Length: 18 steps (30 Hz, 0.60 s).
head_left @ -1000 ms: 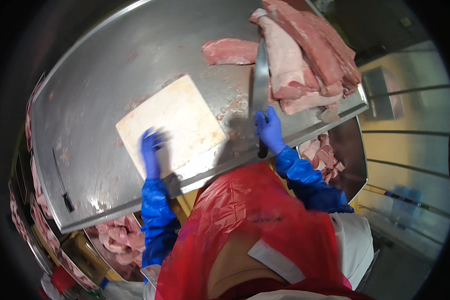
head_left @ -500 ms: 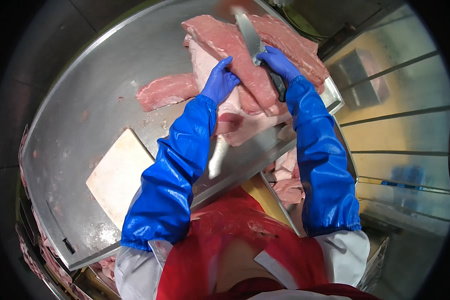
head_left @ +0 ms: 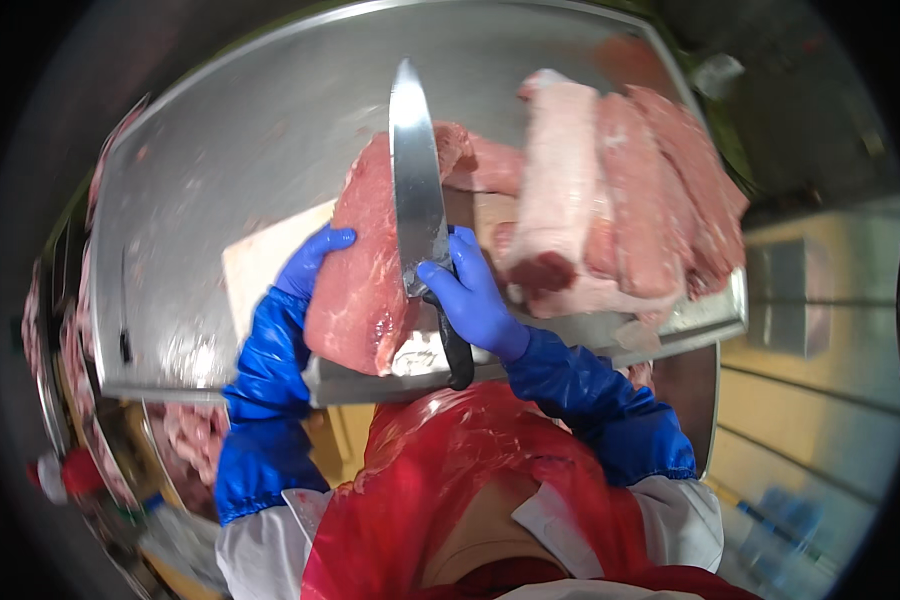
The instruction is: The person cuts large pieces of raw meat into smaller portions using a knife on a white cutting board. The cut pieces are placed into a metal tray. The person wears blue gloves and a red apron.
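A long slab of pink boneless loin meat (head_left: 360,260) lies at the middle, partly over the white cutting board (head_left: 255,262). At its left edge is my blue-gloved left hand (head_left: 313,262), thumb on top and the other fingers mostly hidden; it grips the slab. My gloved right hand (head_left: 470,300) is closed round the black handle of a wide-bladed butcher's knife (head_left: 417,170). The blade points away from me, flat above the slab's right side. Whether these right fingers also touch the meat I cannot tell.
Several more loin slabs (head_left: 635,190) are piled on the right of the steel table (head_left: 210,130). A thin dark-handled tool (head_left: 125,345) lies at the left edge. Below the table's front edge, a container of meat pieces (head_left: 195,435) stands at left and a metal tray (head_left: 698,400) at right.
Both hands have moved left and nearer, from the pile toward the cutting board. The left hand now has a loin slab there. The knife stays in my right hand; the view has swung right.
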Available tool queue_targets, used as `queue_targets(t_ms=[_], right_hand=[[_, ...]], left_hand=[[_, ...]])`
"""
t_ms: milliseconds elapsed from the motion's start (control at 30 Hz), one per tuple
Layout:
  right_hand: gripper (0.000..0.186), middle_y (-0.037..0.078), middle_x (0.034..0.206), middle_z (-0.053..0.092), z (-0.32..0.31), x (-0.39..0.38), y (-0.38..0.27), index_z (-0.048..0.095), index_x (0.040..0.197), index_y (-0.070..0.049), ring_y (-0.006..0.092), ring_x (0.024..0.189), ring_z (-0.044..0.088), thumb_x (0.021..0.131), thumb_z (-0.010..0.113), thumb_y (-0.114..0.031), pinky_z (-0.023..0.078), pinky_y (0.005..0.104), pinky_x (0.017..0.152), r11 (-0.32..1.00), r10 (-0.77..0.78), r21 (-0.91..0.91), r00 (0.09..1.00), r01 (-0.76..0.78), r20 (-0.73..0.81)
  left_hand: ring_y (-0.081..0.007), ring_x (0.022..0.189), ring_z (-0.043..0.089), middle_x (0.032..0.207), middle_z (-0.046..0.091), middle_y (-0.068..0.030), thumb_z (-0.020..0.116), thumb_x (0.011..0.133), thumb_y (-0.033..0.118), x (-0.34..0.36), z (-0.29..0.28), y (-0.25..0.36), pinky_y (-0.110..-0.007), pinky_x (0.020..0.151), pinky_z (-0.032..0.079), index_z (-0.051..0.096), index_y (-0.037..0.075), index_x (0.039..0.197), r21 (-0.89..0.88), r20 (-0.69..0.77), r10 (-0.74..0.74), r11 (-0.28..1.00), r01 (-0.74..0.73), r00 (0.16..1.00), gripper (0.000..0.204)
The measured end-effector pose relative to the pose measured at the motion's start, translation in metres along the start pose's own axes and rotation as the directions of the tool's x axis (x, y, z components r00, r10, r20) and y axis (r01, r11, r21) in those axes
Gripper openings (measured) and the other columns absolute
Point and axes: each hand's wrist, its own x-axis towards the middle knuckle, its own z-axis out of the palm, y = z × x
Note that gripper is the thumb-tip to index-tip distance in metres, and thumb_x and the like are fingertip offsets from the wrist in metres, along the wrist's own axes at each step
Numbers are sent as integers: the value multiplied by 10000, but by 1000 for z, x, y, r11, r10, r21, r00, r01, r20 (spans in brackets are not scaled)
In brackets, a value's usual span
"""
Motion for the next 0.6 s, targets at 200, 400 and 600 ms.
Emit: queue_targets(t_ms=[200,400,600], right_hand=[[291,92,1094,590,145,-9,76,509,1230,1,156,951,588,949,522,-75,481,309,875,894,118,395,962,-210,245],[279,79,897,644,210,-3,131,500,1183,-13,128,662,628,992,542,-212,533,296,564,838,542,-15,829,-546,140],[157,177,705,585,224,6,117,512,1015,-49,358,566,585,962,521,-196,470,431,528,776,158,-630,978,-36,139]], left_hand=[[-269,1226,535,1340,552,-146,686,842,262,-75,-154,76,-392,1092,376,415,20,1424,475,-1,-179,866,158,984,686],[-286,1203,553,1293,581,-208,770,787,417,-108,-301,38,-381,1034,424,487,-7,1357,954,-255,122,192,229,959,765],[-343,1184,545,1263,554,-232,803,753,380,-182,-333,-36,-423,1014,437,488,31,1357,903,-332,675,429,16,659,765]])
